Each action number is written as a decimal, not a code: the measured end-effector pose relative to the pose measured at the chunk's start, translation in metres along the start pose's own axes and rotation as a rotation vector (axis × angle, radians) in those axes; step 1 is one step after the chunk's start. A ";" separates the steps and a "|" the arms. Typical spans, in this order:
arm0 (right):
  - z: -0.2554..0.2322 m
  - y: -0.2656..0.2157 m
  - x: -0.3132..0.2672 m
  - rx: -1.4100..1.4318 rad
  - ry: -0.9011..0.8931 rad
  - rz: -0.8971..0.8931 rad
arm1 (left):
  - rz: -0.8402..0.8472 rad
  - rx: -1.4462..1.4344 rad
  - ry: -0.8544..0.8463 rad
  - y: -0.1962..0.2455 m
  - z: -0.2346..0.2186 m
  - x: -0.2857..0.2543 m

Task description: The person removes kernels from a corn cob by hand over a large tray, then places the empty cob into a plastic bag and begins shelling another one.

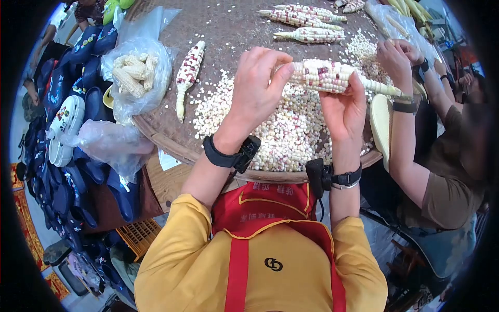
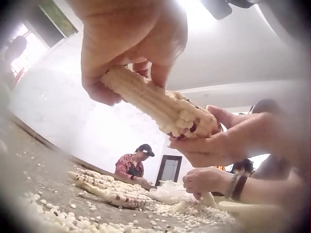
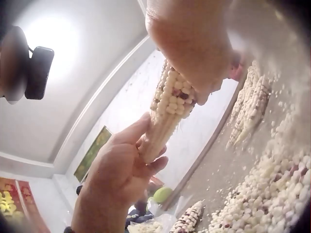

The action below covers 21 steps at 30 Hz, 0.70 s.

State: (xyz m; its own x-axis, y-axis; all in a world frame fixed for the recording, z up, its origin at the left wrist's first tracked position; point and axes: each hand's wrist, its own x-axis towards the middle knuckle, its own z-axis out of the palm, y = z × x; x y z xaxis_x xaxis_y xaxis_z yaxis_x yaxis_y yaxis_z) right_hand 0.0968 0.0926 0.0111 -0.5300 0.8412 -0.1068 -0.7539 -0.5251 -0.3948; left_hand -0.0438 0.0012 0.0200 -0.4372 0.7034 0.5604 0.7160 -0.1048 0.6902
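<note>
Near the left edge of the tray (image 1: 223, 47), a loose cob (image 1: 190, 70) is lying. To its right, the fingers of the left hand (image 1: 260, 83) are pinching the bare end of a corn cob (image 1: 325, 75), whose long axis is running left to right above the kernels (image 1: 278, 138); the right hand's (image 1: 344, 114) fingers are gripping its kernel-covered part, both hands touching it.

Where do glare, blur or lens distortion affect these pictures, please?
Head: fisheye distortion, dark corners, held maize cob fairly clear; left wrist: ceiling glare beside the left hand, hazy edges; right wrist: overexposed ceiling, maize kernels soft toward the right edge.
</note>
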 end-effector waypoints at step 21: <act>-0.023 0.024 0.023 -0.151 -0.199 -0.057 | 0.168 0.262 0.119 -0.025 0.022 0.004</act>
State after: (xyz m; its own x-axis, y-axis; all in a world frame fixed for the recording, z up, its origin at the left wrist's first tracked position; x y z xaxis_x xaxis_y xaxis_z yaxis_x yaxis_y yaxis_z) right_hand 0.0757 0.1020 -0.0219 -0.5653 0.8194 0.0951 -0.7262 -0.4397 -0.5285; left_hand -0.0516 0.0224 -0.0056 -0.3502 0.6028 0.7169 0.8926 -0.0172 0.4506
